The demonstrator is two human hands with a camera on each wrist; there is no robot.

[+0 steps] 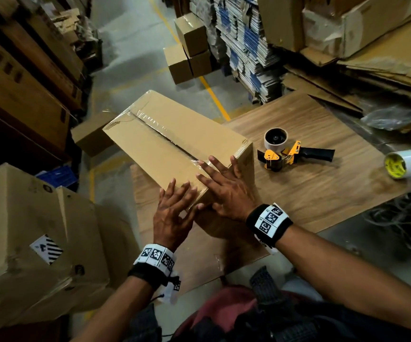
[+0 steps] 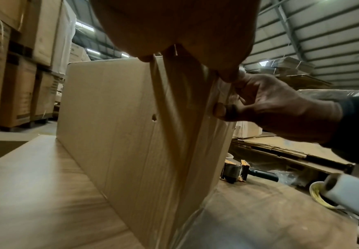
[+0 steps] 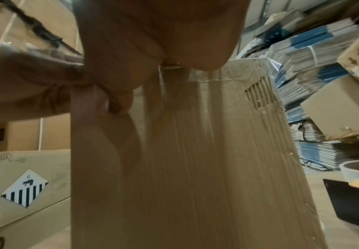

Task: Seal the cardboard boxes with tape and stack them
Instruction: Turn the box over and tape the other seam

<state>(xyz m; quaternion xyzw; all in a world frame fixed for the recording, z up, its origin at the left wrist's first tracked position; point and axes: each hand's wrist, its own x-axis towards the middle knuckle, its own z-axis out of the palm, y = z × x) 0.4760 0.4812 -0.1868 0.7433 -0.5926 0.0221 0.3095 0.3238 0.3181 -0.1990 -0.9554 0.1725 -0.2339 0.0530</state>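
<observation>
We press both hands — left hand [image 1: 172, 213], right hand [image 1: 226, 191], fingers flat, gripping nothing — on the box's [image 1: 165, 134] near end, its taped seam running straight away.

one taped box [image 1: 172, 141], one tape dispenser [image 1: 288, 153], one tape roll [image 1: 404, 164], two hands [image 1: 172, 215]

Matt cardboard box [image 1: 165, 144] (glossy clear tape [image 1: 160, 129]) on wood-grain table [image 1: 323, 188].

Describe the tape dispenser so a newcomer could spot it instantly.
Start at the wood-grain table, right of the taped cardboard box under both hands. The tape dispenser lies there, apart from the box: yellow body, black handle, unlike the loose tape roll farther right.
</observation>
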